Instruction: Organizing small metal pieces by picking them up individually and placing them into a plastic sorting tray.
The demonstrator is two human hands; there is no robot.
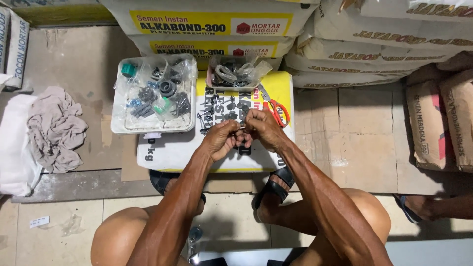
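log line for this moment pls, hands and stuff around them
left hand: pinching small part | right hand: pinching same part | under: sack | near: scissors, tray, tub

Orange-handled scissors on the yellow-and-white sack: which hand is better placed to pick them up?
Right, probably. The orange-handled scissors lie just beyond and to the right of the right hand, on the yellow-and-white sack. The left hand would have to cross over it. Both hands pinch a small dark part.

white-yellow sacks (pixel 212 22) stacked behind | brown bags (pixel 438 118) right | flat sack (pixel 172 152) underhand
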